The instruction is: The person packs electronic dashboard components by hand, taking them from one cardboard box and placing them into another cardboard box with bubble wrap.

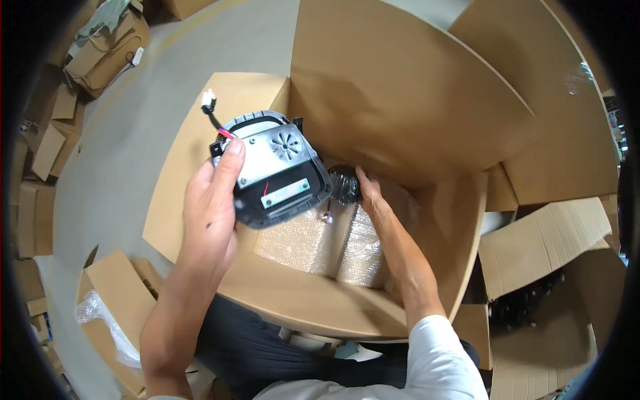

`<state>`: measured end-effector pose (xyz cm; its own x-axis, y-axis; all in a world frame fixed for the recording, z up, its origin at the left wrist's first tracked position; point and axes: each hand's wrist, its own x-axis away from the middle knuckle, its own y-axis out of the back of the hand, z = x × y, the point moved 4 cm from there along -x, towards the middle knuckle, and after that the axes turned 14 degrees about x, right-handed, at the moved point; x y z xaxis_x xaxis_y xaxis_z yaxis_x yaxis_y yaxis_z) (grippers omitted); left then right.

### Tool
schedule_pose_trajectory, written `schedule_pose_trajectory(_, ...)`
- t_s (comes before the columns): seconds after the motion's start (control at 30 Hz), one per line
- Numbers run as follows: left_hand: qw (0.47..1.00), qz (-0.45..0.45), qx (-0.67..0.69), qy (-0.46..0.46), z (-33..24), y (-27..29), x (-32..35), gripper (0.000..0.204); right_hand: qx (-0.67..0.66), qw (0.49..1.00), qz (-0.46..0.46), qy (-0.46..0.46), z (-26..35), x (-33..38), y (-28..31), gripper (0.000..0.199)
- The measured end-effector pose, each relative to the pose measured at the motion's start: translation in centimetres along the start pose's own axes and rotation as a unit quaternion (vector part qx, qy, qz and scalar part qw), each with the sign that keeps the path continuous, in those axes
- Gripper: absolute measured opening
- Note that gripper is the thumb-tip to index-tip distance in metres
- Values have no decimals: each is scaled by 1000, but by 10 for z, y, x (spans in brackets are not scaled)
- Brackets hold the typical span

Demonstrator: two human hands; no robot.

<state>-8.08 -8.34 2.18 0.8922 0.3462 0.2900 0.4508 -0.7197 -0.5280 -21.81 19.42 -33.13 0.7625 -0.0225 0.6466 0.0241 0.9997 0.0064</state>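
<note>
The floor [127, 127] is grey and smooth, and brown cardboard lies all around its edges. One big open cardboard box [373, 87] stands in the middle, with its flaps folded out to the sides. To the left there is a heap of flat cardboard pieces [47, 147], and low on the right sits one more open box [540, 247] with dark things inside, too dim to make out. At the lower left a small box [113, 293] has a bit of clear plastic wrap [100, 320] by it. Inside the big box lie two bundles in bubble wrap [333, 240], side by side and touching. The left hand [210, 207] holds one grey and black plastic part [273, 170] up over the near left side of the box, with fingers wrapped round its edge and the thumb pressed on top. One short wire with a white plug [209, 101] sticks out of the part. The right hand [367, 190] reaches down into the box, and its fingers seem to close on one dark shiny wrapped thing [343, 183] just beside the part.
</note>
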Motion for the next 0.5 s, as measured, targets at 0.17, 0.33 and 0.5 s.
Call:
schedule_pose_trajectory(0.17,1000,13,-22,17,-11,-16,-5,48,261,931,-93,239,-37,-63,16,79)
schedule_pose_trajectory(0.33,997,-4,-77,6,-6,-18,-4,50,461,841,-164,232,-17,-26,-13,91)
schedule_pose_trajectory(0.5,1000,-9,-7,29,18,-9,-7,43,476,781,-129,382,71,56,-36,94)
